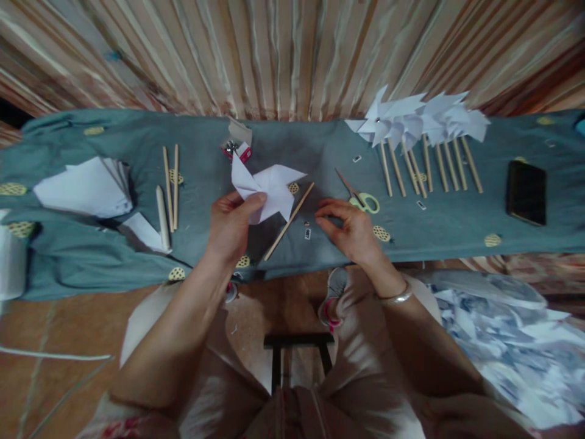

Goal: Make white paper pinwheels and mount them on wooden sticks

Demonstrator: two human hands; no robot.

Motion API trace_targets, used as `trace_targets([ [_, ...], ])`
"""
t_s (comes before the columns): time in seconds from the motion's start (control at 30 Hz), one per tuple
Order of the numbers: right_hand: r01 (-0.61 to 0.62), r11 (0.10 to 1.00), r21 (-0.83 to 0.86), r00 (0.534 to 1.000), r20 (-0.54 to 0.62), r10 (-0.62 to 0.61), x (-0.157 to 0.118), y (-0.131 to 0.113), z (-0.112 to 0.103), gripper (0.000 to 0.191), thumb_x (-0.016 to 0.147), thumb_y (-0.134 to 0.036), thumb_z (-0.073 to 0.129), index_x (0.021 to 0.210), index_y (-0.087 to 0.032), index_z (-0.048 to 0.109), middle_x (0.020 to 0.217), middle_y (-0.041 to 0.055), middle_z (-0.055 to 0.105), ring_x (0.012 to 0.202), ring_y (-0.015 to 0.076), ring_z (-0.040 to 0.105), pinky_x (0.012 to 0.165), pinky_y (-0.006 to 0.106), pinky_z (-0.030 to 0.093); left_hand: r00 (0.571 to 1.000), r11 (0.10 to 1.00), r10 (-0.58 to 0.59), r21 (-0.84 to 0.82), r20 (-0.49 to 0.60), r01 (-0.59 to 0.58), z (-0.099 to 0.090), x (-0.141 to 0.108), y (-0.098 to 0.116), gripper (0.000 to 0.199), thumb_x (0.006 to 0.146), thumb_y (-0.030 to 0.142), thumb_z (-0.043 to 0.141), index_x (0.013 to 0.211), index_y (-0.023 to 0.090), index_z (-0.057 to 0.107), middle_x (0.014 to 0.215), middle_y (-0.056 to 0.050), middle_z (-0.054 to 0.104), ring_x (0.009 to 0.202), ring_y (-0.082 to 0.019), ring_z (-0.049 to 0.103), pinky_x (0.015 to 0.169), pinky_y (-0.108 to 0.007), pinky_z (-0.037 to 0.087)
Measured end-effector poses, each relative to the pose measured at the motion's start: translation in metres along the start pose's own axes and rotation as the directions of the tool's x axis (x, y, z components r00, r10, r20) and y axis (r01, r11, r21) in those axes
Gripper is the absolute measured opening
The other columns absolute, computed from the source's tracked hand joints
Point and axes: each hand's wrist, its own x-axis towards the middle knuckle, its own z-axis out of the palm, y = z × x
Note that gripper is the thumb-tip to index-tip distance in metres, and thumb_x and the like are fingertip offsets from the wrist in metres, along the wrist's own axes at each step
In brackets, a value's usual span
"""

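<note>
My left hand (233,222) pinches a white paper pinwheel (274,186) between thumb and fingers, its folded blades spread above the table. Beneath the pinwheel's right side, a thin wooden stick (290,221) lies slanted on the cloth. To the right of that stick is my right hand (347,225), its thumb and fingertips drawn close together; whatever they may hold is too small to make out. Green-handled scissors (365,201) lie just beyond the right hand. Behind the pinwheel stands a small opened box of metal pins (244,151).
Finished pinwheels (425,119) on sticks lie in an overlapping row at the back right, near a dark phone (527,192). Stacked paper (85,189), several sticks (176,183) and a pencil-like stick (162,216) are at left. A bag of paper scraps (516,347) is at lower right.
</note>
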Motion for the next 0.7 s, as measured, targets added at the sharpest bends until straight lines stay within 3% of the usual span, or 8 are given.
trace_targets([
  [0.33,0.064,0.985,-0.162,0.997,0.062,-0.055,0.000,-0.006,0.016,0.007,0.081,-0.020,0.065,0.078,-0.022,0.071,0.118,0.0098,0.067,0.115,0.0271,0.059,0.103,0.047,0.045,1.000,0.999,-0.014,-0.032,0.004,0.014,0.000,0.000,-0.001,0.009,0.065,0.016,0.074,0.068,0.024,0.072,0.071,0.000,0.074,0.072,-0.019,0.068,0.062,-0.029,0.056],
  [0.5,0.051,0.997,-0.051,0.996,0.070,-0.048,-0.002,-0.008,0.018,0.008,0.080,-0.021,0.065,0.077,-0.022,0.072,0.125,0.0104,0.065,0.119,0.0277,0.058,0.106,0.048,0.043,1.000,0.999,-0.014,-0.031,0.023,0.015,0.000,-0.002,-0.003,0.006,0.066,0.021,0.076,0.071,0.024,0.073,0.072,0.000,0.074,0.074,-0.020,0.070,0.066,-0.029,0.056],
  [0.7,0.109,0.993,0.056,0.980,0.160,-0.116,-0.008,-0.013,0.024,0.010,0.081,-0.020,0.064,0.079,-0.025,0.072,0.141,0.0059,0.055,0.134,0.0262,0.048,0.111,0.050,0.038,0.999,0.999,0.000,-0.041,0.054,0.002,0.000,-0.001,-0.007,0.007,0.066,0.024,0.078,0.071,0.022,0.073,0.073,-0.001,0.074,0.074,-0.021,0.070,0.067,-0.031,0.055],
])
